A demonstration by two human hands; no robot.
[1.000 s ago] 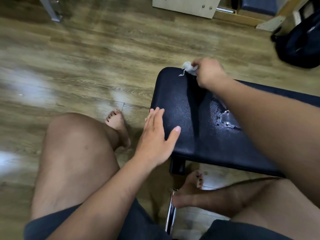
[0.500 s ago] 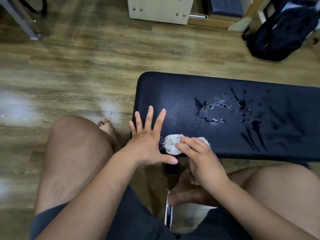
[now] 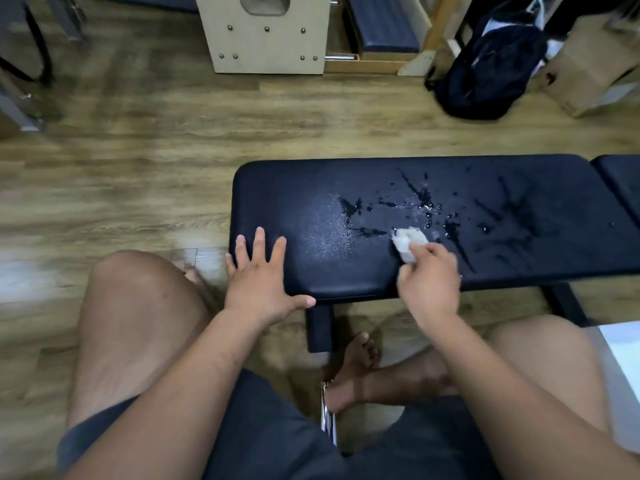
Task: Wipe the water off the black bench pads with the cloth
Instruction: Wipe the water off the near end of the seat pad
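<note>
pad [image 3: 294, 192], cloth [image 3: 406, 242] in curled right hand [image 3: 430, 283]

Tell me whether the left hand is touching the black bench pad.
Touching: the head view shows the left hand flat on the black bench pad, fingers spread over its near corner.

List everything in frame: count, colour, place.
long padded vinyl bench pad: 1, black, centre
second bench pad: 1, black, right edge
water streaks and drops: many, clear, first pad's right half
crumpled cloth: 1, white, on pad beside water
studded wooden box: 1, pale, top centre
soft backpack: 1, dark, top right
cardboard box: 1, brown, top-right corner
wood-plank floor: 1, brown, all round
bare foot: 1, under bench
left hand: 1, flat on pad's near-left corner
right hand: 1, grips cloth on pad
</note>
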